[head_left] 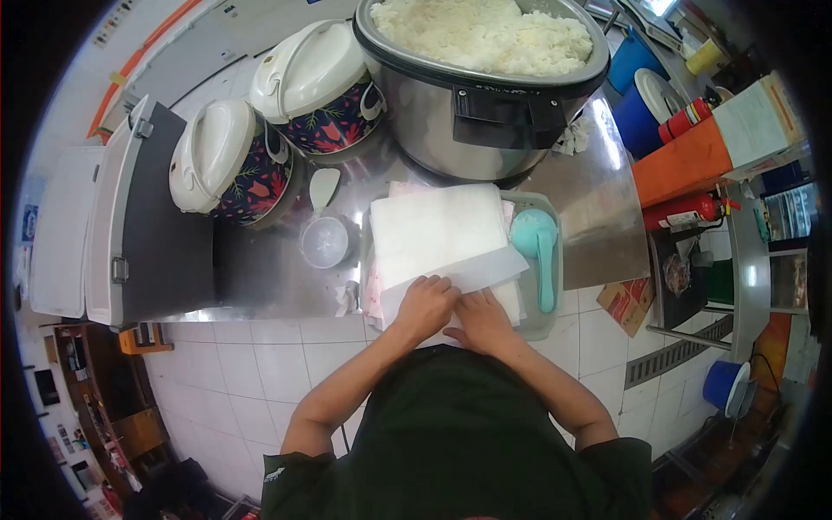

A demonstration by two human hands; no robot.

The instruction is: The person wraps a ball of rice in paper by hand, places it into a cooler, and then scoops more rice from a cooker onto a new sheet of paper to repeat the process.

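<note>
A stack of white paper sheets [438, 221] lies on a pale green plastic tray [546, 322] at the table's front edge. The top sheet [490, 270] is lifted or folded along its near side. My left hand [426, 305] is closed on that sheet's near edge, fingers bent. Right beside it, my right hand [484, 321] also grips the edge, its fingertips partly hidden by the paper and the other hand. A turquoise scoop [535, 232] with a long handle rests on the tray to the right of the stack.
Behind the tray stands a large steel pot [416, 113] heaped with cooked rice [485, 35]. Two floral lidded containers [251, 173] are at the left, near an open grey box [169, 208]. A white paddle [325, 188] lies by a clear cup [326, 242] on the steel table [598, 208].
</note>
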